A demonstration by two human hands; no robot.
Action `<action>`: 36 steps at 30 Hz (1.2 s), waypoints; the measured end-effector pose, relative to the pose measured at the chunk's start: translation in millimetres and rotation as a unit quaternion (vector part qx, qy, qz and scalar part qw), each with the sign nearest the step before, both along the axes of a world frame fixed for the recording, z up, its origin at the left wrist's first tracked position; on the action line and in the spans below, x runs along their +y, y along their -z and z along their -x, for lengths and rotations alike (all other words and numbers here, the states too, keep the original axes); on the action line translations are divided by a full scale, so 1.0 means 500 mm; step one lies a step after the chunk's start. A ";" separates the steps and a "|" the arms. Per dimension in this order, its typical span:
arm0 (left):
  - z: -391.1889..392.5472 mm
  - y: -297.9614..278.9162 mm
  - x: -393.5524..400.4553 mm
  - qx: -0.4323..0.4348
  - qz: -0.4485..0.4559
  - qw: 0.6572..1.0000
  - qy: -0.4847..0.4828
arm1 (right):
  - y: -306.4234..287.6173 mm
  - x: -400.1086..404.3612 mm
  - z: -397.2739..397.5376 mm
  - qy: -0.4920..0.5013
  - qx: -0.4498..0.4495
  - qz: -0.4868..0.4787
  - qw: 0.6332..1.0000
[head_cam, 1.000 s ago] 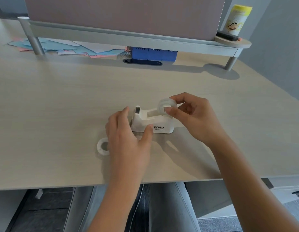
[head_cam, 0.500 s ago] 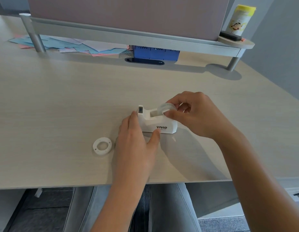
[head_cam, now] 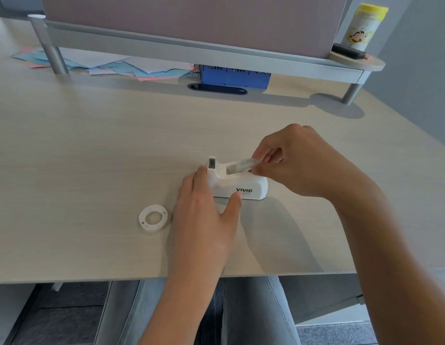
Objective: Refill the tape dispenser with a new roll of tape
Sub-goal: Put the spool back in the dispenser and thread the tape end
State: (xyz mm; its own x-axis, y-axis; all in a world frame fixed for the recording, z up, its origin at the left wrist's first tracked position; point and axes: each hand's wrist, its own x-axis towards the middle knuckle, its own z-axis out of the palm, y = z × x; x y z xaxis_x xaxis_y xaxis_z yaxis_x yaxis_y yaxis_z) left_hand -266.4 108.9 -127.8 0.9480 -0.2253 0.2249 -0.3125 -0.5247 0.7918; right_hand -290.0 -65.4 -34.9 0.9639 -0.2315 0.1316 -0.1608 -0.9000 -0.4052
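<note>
A white tape dispenser marked VIVID stands on the light wooden desk, its cutter end pointing left. My left hand grips its left end, fingers behind and thumb on the front face. My right hand pinches a clear roll of tape that sits low in the dispenser's slot, only its top showing. A white plastic ring, an empty core, lies flat on the desk to the left of my left hand.
A raised shelf spans the back of the desk, with coloured papers and a blue box beneath it. A yellow-lidded canister stands at its right end. The desk's front edge is just below my wrists.
My right hand has lowered the tape roll from above the dispenser down into its slot. My left hand has kept its hold on the dispenser's left end.
</note>
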 end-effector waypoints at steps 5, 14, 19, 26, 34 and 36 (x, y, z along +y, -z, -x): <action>0.001 0.001 0.002 0.003 -0.005 1.000 0.000 | -0.016 0.007 -0.014 0.014 0.030 0.030 0.999; -0.002 -0.002 0.001 0.004 -0.005 1.000 -0.001 | -0.021 0.016 -0.027 0.015 0.037 0.030 0.999; 0.005 -0.010 -0.007 -0.007 0.026 1.000 -0.011 | 0.016 0.010 -0.003 0.032 -0.025 -0.045 0.998; -0.014 -0.041 -0.030 -0.152 0.039 0.987 -0.020 | 0.065 -0.008 0.025 0.028 -0.123 -0.210 0.970; -0.041 -0.068 -0.065 -0.130 -0.050 0.990 0.009 | 0.089 -0.016 0.022 0.013 -0.169 -0.299 0.939; -0.042 -0.069 -0.068 -0.128 -0.037 0.991 -0.002 | 0.094 -0.017 0.021 0.006 -0.172 -0.310 0.935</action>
State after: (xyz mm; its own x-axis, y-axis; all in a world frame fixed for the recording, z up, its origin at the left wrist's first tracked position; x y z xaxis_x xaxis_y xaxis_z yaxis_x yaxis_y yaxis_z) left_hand -245.4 74.9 -93.1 0.8624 -0.2471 0.4418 -0.4968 -0.5804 0.6452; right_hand -300.3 -74.0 -81.8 0.8858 -0.3771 0.2705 0.0663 -0.4741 -0.8780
